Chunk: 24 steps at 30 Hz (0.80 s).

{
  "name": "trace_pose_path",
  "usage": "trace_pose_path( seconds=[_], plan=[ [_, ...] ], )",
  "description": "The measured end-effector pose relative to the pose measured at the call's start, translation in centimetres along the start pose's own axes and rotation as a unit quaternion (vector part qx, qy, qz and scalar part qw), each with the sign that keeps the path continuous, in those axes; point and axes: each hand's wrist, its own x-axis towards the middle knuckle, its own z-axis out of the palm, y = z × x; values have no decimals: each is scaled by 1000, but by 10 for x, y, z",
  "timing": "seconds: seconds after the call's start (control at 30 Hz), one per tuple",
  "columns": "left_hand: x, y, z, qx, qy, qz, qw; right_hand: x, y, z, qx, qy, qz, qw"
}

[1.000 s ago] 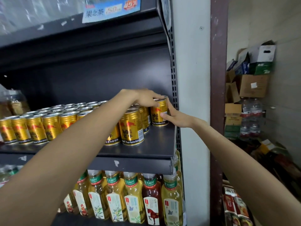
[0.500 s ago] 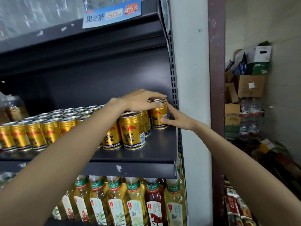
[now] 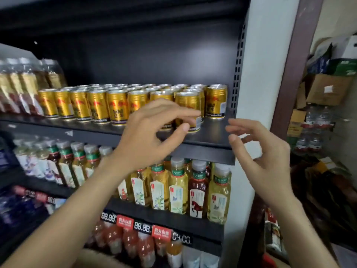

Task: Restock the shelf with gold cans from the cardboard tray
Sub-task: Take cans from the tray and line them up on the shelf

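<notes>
Both hands up in front of the dark metal shelf (image 3: 208, 135), neither gripping anything. Left hand (image 3: 152, 136) sits over the front right part of the can row, fingers (image 3: 185, 113) curled loosely with thumb and index apart, overlapping a front gold can (image 3: 188, 105) in view; contact can't be confirmed, looks like just in front of it. Right hand (image 3: 258, 149) is off the shelf's right front corner, fingers spread and slightly bent, empty, palm facing left. Gold cans (image 3: 116, 105) stand upright in packed rows across the shelf, front row running from the left side to the rightmost can (image 3: 216, 101), which sits set back near the perforated upright (image 3: 238, 74) (bare shelf surface shows in front of it). Shrink-wrapped bottles (image 3: 23, 86) at the shelf's far left, just beside the cans. Tea bottles (image 3: 177, 188) line the shelf below, with price tags (image 3: 143, 227) on the edge under them. Cardboard boxes (image 3: 328, 89) and water bottles (image 3: 314, 128) stacked off to the right, well apart. Cardboard tray not in view.
</notes>
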Motion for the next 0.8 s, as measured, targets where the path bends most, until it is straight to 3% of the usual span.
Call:
trace_pose_path(
  seconds=[0.1, 0.17, 0.3, 0.5, 0.67, 0.8],
  plan=[
    [-78, 18, -4, 62, 101, -43, 992, -52, -35, 29, -26, 24, -43, 998],
    [-129, 21, -5, 75, 89, -99, 988, -87, -51, 57, -41, 5, -51, 998],
    [-229, 12, -22, 56, -78, -268, 959, -160, -69, 124, -64, -143, 16, 988],
    [-386, -17, -62, 16, -345, -462, 817, -276, -90, 211, -79, -391, 156, 904],
    [-478, -29, -76, -62, -437, -503, 743, -350, -98, 256, -136, -555, 205, 795],
    [-511, -28, -57, -102, -519, -413, 741, -386, -91, 272, -242, -624, 152, 727]
  ],
)
